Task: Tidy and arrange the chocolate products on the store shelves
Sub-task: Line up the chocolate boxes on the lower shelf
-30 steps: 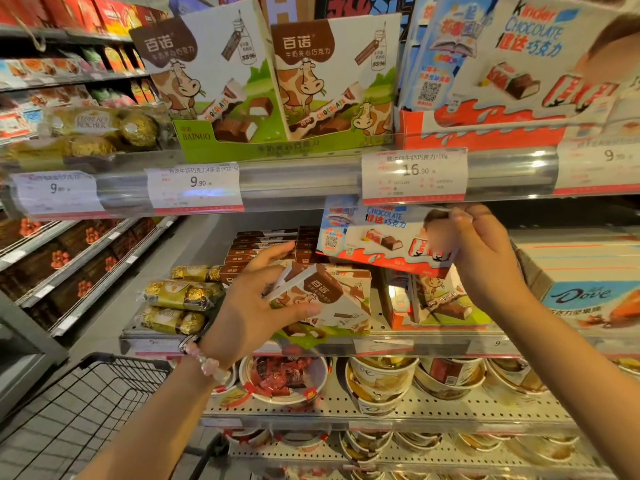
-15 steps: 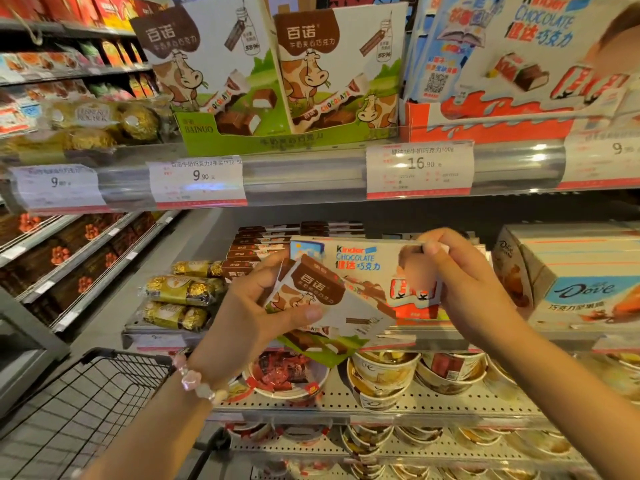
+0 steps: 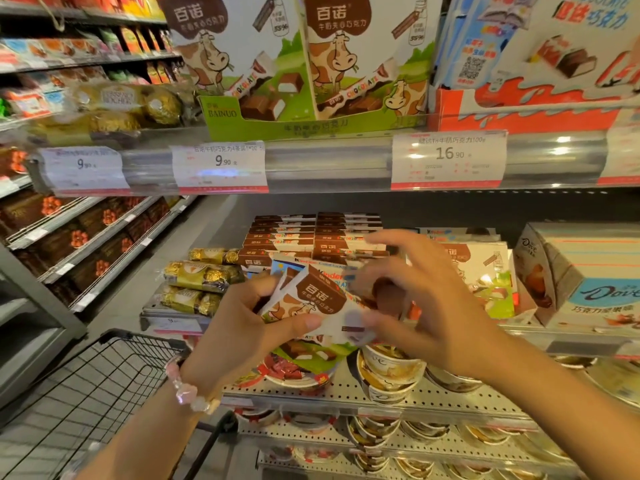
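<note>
A flat white-and-brown cow-printed chocolate box (image 3: 304, 303) is gripped by the left hand (image 3: 242, 327), thumb along its lower edge, before the middle shelf. A white Kinder chocolate box (image 3: 332, 277) behind it is largely hidden. The blurred right hand (image 3: 415, 299) is spread; contact cannot be told.

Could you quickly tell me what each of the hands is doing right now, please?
Left hand: grips the white-and-brown cow-print chocolate box.
Right hand: fingers spread, blurred; whether it holds anything cannot be told.
</note>
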Demonstrator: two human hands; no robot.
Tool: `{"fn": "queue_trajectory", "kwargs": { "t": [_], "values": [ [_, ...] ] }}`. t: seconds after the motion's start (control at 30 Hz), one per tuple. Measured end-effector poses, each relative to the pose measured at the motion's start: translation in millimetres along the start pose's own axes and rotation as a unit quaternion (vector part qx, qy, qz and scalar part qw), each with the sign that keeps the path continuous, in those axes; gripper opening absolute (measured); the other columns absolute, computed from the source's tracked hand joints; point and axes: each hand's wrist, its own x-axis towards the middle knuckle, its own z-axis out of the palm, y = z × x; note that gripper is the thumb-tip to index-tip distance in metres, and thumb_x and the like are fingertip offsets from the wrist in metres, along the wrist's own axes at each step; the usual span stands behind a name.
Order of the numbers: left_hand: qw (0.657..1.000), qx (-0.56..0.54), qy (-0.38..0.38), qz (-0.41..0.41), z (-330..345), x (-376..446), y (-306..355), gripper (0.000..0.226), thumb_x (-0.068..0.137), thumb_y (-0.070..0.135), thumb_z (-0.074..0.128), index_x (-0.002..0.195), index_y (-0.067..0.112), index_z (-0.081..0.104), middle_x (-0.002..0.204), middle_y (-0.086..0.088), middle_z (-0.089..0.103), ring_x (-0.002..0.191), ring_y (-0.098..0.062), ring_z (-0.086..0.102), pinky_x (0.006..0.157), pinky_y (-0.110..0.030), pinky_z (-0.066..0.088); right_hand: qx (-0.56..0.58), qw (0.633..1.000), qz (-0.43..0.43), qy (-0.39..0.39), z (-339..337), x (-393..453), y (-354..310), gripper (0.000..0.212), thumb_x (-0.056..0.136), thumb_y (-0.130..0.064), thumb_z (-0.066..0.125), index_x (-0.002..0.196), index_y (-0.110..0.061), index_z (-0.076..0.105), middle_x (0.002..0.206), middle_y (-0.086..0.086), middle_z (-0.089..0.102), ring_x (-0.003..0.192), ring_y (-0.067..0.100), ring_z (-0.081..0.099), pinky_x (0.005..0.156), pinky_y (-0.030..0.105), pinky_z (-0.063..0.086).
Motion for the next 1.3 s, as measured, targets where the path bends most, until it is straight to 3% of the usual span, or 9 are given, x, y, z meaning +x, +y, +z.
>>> {"fn": "queue_trajectory", "kwargs": {
  "t": [0.27, 0.4, 0.53, 0.63, 0.7, 0.87, 0.97, 1.13, 1.3],
  "values": [
    [0.999, -0.005, -0.024, 0.025, 1, -14, -16, 0.027, 0.064, 0.033, 0.079, 0.09, 0.028, 0.073, 0.099, 0.004, 0.071, 0.092, -0.011, 0.067, 0.076, -0.024, 0.055, 0.13, 0.975, 0.065, -0.17, 14, 5, -15, 0.058, 0.079, -0.062, 0.052, 0.118, -0.021, 0.063, 0.134, -0.019, 0.039, 0.119, 0.001, 0.046, 0.095, 0.021, 0.043],
    [0.993, -0.108, -0.021, 0.034, -7, -13, -31, 0.043, 0.072, 0.058, 0.066, 0.087, 0.018, 0.072, 0.097, -0.016, 0.069, 0.092, -0.036, 0.066, 0.076, -0.053, 0.054, 0.261, 0.952, 0.08, -0.141, 10, 2, -12, 0.023, 0.087, -0.041, 0.06, 0.107, -0.031, 0.06, 0.123, -0.021, 0.052, 0.109, -0.002, 0.054, 0.079, 0.011, 0.047],
    [0.995, -0.067, 0.014, 0.074, -18, -11, -37, 0.044, 0.069, 0.066, 0.065, 0.082, 0.025, 0.073, 0.085, -0.014, 0.067, 0.079, -0.039, 0.063, 0.063, -0.042, 0.053, 0.299, 0.946, 0.1, -0.078, -8, -4, -1, 0.017, 0.085, -0.047, 0.056, 0.099, -0.038, 0.057, 0.096, -0.017, 0.062, 0.081, 0.004, 0.062, 0.057, 0.011, 0.045],
    [0.996, 0.007, 0.048, 0.069, -24, -8, -38, 0.013, 0.074, 0.033, 0.075, 0.077, 0.028, 0.064, 0.082, 0.003, 0.065, 0.068, -0.014, 0.063, 0.056, -0.019, 0.051, 0.247, 0.963, 0.102, -0.013, -20, -13, 9, 0.035, 0.082, -0.065, 0.048, 0.1, -0.037, 0.055, 0.096, -0.013, 0.063, 0.08, 0.008, 0.063, 0.057, 0.024, 0.05],
    [0.997, 0.014, 0.054, 0.047, -27, -6, -38, 0.03, 0.076, 0.006, 0.071, 0.083, 0.03, 0.055, 0.087, 0.006, 0.066, 0.075, -0.01, 0.068, 0.055, -0.021, 0.053, 0.225, 0.967, 0.112, 0.034, -28, -16, 13, 0.039, 0.082, -0.069, 0.044, 0.103, -0.038, 0.054, 0.099, -0.014, 0.064, 0.083, 0.009, 0.063, 0.06, 0.031, 0.052],
    [0.996, 0.087, -0.019, -0.001, -28, 0, -24, 0.058, 0.069, 0.011, 0.074, 0.113, 0.038, 0.048, 0.083, 0.007, 0.074, 0.07, -0.011, 0.071, 0.052, -0.033, 0.057, 0.125, 0.986, 0.062, 0.096, -32, -15, 17, 0.038, 0.09, -0.06, 0.036, 0.113, -0.032, 0.045, 0.102, -0.038, 0.052, 0.089, -0.017, 0.053, 0.063, -0.002, 0.04],
    [0.974, 0.216, -0.03, 0.065, -28, 11, -26, 0.02, 0.069, 0.034, 0.075, 0.086, 0.026, 0.07, 0.084, 0.009, 0.07, 0.073, -0.006, 0.066, 0.064, -0.041, 0.055, 0.109, 0.986, 0.055, 0.117, -27, -15, 22, 0.043, 0.093, -0.055, 0.036, 0.116, -0.021, 0.045, 0.098, -0.029, 0.049, 0.09, -0.02, 0.05, 0.068, -0.004, 0.038],
    [0.919, 0.343, -0.012, 0.193, -41, 37, -49, 0.023, 0.062, 0.038, 0.082, 0.082, 0.029, 0.074, 0.129, 0.016, 0.052, 0.134, -0.016, 0.034, 0.102, -0.057, 0.031, 0.087, 0.985, 0.028, 0.143, -17, -3, 25, 0.045, 0.094, -0.053, 0.037, 0.119, -0.017, 0.045, 0.11, -0.024, 0.045, 0.105, -0.021, 0.042, 0.084, -0.002, 0.033],
    [0.921, 0.362, 0.007, 0.145, -35, 52, -61, 0.03, 0.057, 0.044, 0.078, 0.083, 0.029, 0.075, 0.14, 0.019, 0.03, 0.143, -0.016, 0.012, 0.113, -0.057, 0.009, 0.097, 0.983, -0.009, 0.156, 2, 18, 23, 0.033, 0.093, -0.035, 0.048, 0.117, -0.013, 0.046, 0.113, -0.012, 0.049, 0.107, -0.015, 0.044, 0.087, 0.003, 0.035]
  ]
}}
